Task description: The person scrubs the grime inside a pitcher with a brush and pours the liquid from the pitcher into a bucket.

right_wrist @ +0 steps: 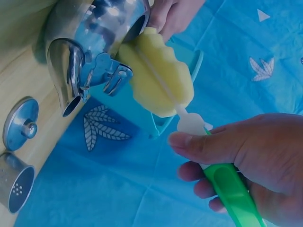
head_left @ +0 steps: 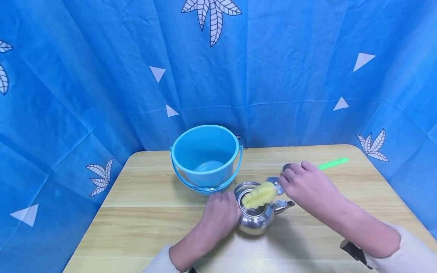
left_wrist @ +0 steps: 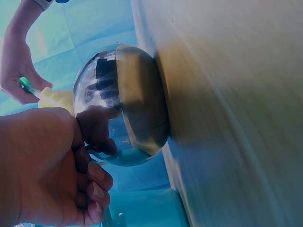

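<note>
A shiny steel kettle point(head_left: 255, 226) stands uncovered on the table, its spout pointing right. My left hand point(head_left: 220, 212) is at the kettle's left side, fingers curled round its handle, which is mostly hidden by the hand. In my right hand point(head_left: 304, 185) I grip a sponge bottle brush point(right_wrist: 163, 75) by its green handle point(right_wrist: 232, 194), thumb near the white neck. The brush's yellow sponge head slants down over the kettle's round mouth, with its tip right at the opening in the head view.
A light blue bucket point(head_left: 206, 177) with its carrying handle lowered stands behind my left hand. Beyond the spout, the kettle's steel lid point(right_wrist: 21, 125) and a perforated steel strainer cup point(right_wrist: 18, 184) rest on the wooden table point(head_left: 136, 212). Blue patterned cloth point(head_left: 273, 68) hangs around the table.
</note>
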